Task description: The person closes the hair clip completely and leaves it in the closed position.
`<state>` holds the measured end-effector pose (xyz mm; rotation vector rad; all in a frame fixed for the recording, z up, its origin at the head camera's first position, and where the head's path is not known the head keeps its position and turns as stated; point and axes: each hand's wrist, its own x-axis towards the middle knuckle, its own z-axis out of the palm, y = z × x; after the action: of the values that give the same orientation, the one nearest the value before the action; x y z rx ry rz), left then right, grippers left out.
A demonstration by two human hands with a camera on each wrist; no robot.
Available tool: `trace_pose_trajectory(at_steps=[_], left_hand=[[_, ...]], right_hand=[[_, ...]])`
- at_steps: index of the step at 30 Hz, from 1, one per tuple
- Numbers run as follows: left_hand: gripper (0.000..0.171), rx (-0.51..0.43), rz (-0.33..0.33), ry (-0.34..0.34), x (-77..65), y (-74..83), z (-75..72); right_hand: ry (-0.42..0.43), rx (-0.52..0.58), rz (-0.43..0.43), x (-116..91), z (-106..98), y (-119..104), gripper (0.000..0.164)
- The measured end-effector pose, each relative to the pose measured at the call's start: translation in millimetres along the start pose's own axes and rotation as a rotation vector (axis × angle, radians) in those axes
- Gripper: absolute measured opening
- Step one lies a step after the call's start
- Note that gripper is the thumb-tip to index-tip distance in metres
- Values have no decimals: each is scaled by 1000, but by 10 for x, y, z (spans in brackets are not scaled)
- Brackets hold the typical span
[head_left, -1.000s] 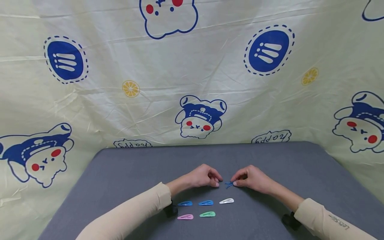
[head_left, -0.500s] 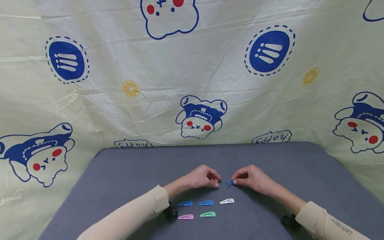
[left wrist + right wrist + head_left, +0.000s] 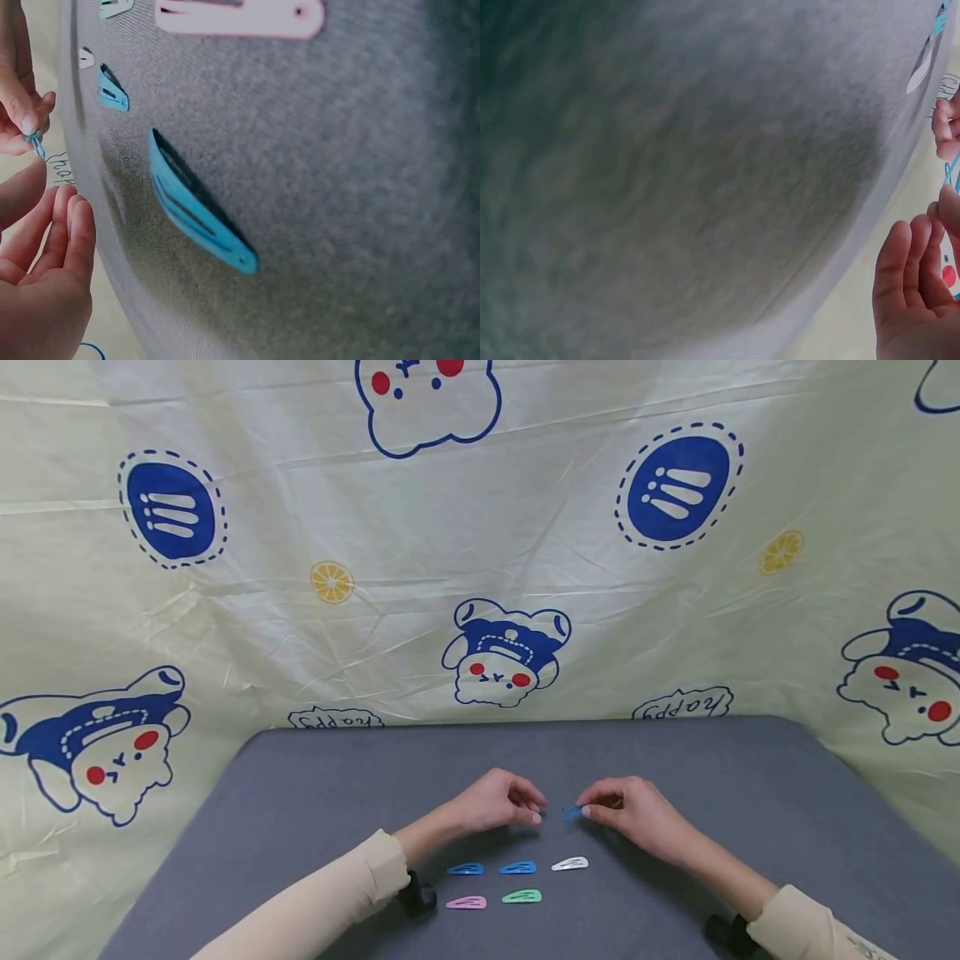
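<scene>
Between thumb and fingertips, my right hand [image 3: 637, 810] pinches a small thin blue cord with loops and loose ends [image 3: 572, 813], held just over the table. Its loops [image 3: 37, 144] also show in the left wrist view, below the right thumb. My left hand [image 3: 491, 800] is to the left of the cord, its fingers loosely bent and a small gap between it and the cord. In the left wrist view the left thumb and fingers stand apart with nothing between them. The right fingertips hide part of the cord.
Nearer on the grey table [image 3: 375, 768] lie snap hair clips: two blue ones [image 3: 466, 869] [image 3: 517, 867], a white clip [image 3: 570, 864], a pink clip [image 3: 467, 903] and a green clip [image 3: 522, 897]. A printed curtain [image 3: 405, 635] hangs behind the table.
My left hand has drawn a little to the left, widening the gap to the cord. The right hand keeps its pinch and has hardly shifted. The clips lie as before.
</scene>
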<state>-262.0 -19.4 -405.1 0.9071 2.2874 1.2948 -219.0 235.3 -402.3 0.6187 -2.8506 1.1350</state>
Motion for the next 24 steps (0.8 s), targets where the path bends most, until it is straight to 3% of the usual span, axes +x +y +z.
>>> trace_pose_trajectory(at_steps=[11,19,24], left_hand=[[25,14,12,84,-146,39,-79],[25,75,79,122,-316,88,-106],[25,92,78,177,-405,156,-139]], right_hand=[[183,31,5,-48,147,-228,9],[233,76,-5,-73,222,-404,9],[270,90,-7,-99,251,-511,10]])
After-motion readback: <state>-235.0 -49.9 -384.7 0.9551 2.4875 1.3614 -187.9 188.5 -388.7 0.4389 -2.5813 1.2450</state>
